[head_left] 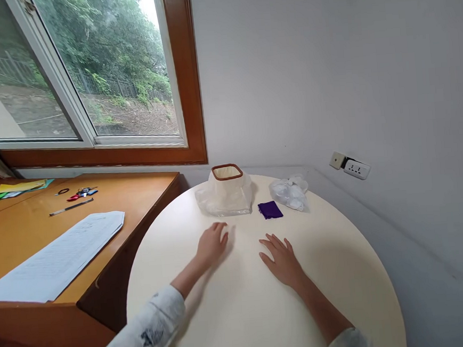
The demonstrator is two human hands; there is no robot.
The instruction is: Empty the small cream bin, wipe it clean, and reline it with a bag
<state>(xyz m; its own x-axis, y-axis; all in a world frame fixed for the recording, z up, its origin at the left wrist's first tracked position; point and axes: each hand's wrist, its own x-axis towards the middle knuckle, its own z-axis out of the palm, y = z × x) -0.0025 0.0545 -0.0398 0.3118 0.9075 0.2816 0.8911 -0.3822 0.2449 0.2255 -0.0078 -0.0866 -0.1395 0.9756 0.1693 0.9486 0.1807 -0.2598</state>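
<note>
My left hand (213, 243) reaches over the round white table, fingers loosely bent and apart, with nothing in it. Nearest to it is a cream container with a brown rim (226, 172), wrapped around its lower part by a clear plastic bag (234, 202). My right hand (280, 259) is spread palm down over the tabletop, holding nothing. Just beyond its fingertips lies a folded purple cloth (270, 210). A crumpled clear plastic bag with white contents (291, 192) rests to the right of the cloth; what is inside cannot be made out.
The round table (242, 311) stands against a white wall with a socket (357, 169). On the left, a wooden desk (144, 188) carries papers (61, 256), a pen (71, 207), scissors (81, 194), a black ring (62, 191) and coloured sheets (16, 187) under a window.
</note>
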